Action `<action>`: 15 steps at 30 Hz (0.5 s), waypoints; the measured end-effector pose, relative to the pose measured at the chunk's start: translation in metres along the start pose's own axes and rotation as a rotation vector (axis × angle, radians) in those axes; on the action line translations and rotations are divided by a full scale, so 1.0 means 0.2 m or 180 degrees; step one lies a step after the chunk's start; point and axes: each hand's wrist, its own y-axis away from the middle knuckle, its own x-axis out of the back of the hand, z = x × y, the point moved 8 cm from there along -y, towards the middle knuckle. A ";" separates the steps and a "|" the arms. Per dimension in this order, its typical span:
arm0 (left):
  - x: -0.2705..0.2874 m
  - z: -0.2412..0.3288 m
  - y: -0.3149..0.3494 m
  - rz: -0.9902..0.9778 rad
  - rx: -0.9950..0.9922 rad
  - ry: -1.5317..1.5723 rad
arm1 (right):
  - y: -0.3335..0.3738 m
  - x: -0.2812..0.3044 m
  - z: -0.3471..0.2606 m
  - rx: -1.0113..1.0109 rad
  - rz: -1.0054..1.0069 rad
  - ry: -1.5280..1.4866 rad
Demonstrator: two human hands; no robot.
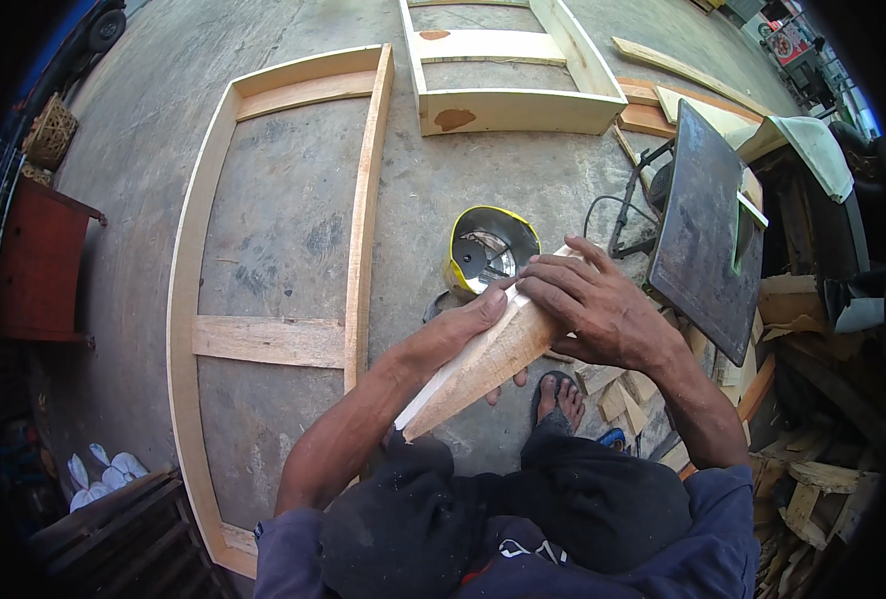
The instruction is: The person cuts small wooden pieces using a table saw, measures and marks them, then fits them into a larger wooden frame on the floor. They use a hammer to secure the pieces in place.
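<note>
A tapered piece of pale wood (485,373) is held aslant above my lap, its narrow end toward me. My left hand (466,326) grips its left edge, the thumb on top and fingertips showing below the wood. My right hand (605,307) is closed over its far end, the fingers bent across the upper edge. Just beyond my hands stands a round container with a yellow rim (454,262), dark inside, with small things at its bottom that I cannot make out.
A long wooden frame (363,220) lies on the concrete floor at left, another frame (523,112) farther ahead. To the right are a tilted dark table top (705,235) and wood offcuts (618,399). A red cabinet (43,262) stands far left; a dark slatted rack (128,534) is near left.
</note>
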 end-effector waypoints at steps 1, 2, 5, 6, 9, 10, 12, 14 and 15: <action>0.00 0.00 0.00 0.0012 0.0004 -0.0080 | -0.01 0.00 0.01 -0.0037 -0.0019 -0.0019; 0.02 0.00 0.00 0.0153 0.0082 -0.0202 | -0.01 0.00 0.01 -0.0064 -0.0041 -0.0048; 0.01 0.02 -0.01 0.0195 -0.0093 -0.0455 | -0.04 0.00 0.02 -0.0072 -0.0103 -0.0061; -0.01 0.05 -0.01 0.0089 -0.0293 -0.0525 | -0.04 0.01 0.02 -0.0049 -0.0051 -0.0071; -0.02 0.06 -0.02 0.0005 -0.0329 -0.0584 | -0.05 0.00 0.03 -0.0039 -0.0063 -0.0111; -0.01 0.06 -0.02 0.0033 -0.0243 -0.0478 | -0.05 0.00 0.03 -0.0054 -0.0069 -0.0104; 0.01 0.06 -0.02 0.0144 -0.0240 -0.0665 | -0.05 -0.01 0.04 -0.0079 -0.0084 -0.0060; 0.01 0.07 -0.03 0.0189 -0.0227 -0.0691 | -0.06 -0.02 0.03 -0.0071 -0.0055 -0.0024; 0.00 0.07 -0.03 0.0204 -0.0203 -0.0645 | -0.07 -0.02 0.03 -0.0084 -0.0032 0.0001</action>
